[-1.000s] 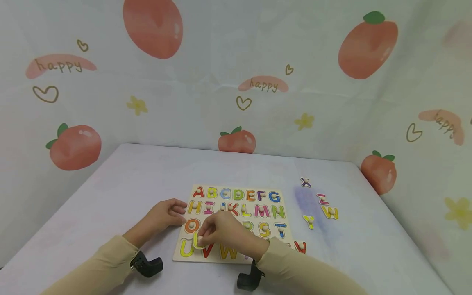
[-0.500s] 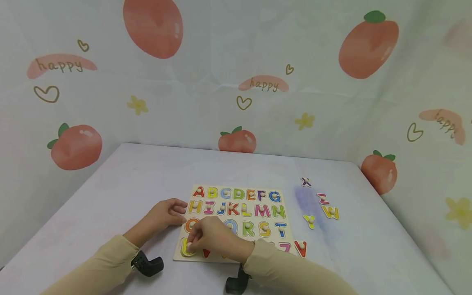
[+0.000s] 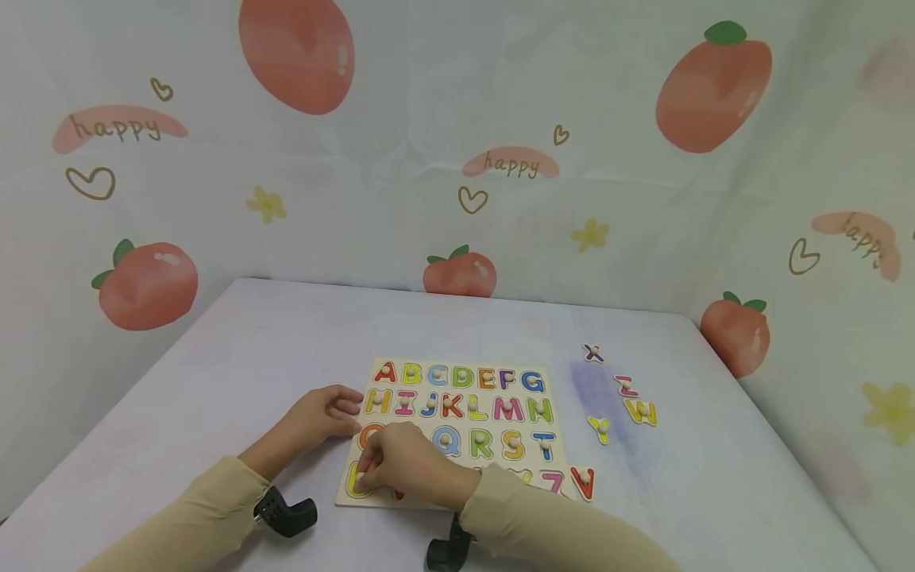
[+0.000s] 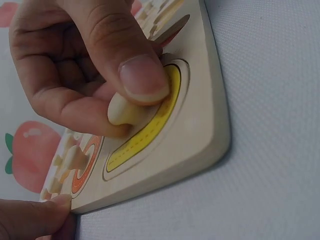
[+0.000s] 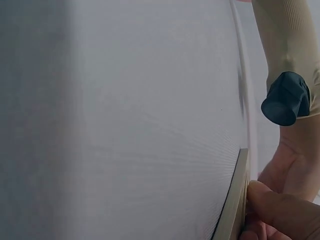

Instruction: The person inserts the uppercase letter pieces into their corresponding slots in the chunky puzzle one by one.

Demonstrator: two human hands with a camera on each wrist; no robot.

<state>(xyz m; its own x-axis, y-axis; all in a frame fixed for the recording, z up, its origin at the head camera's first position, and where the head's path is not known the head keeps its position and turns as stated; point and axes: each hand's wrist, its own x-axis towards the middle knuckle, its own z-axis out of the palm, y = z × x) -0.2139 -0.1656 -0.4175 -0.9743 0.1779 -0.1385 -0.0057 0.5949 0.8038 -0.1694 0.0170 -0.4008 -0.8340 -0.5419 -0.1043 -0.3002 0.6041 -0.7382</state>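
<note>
My right hand [image 3: 415,467] pinches the round wooden knob [image 4: 123,111] of a yellow letter U puzzle piece [image 4: 159,125] between thumb and forefinger. This piece sits in the U recess at the near left corner of the wooden alphabet board [image 3: 457,507]. At the board's left edge, the fingertips of my left hand [image 3: 322,417] touch the side. An orange letter O piece [image 4: 82,172] with its own knob lies beside the U. The right hand covers part of the bottom two rows.
To the right lie loose letter pieces: a purple X [image 3: 592,353], a pink Z [image 3: 626,386], an orange-yellow W [image 3: 641,412] and a yellow Y [image 3: 600,430]. A red V [image 3: 583,482] lies against the board's right edge. Knobbed letters fill the upper rows.
My right hand has moved left and toward me, bringing the yellow U from above the board down into its recess. The left hand has stayed at the board's edge.
</note>
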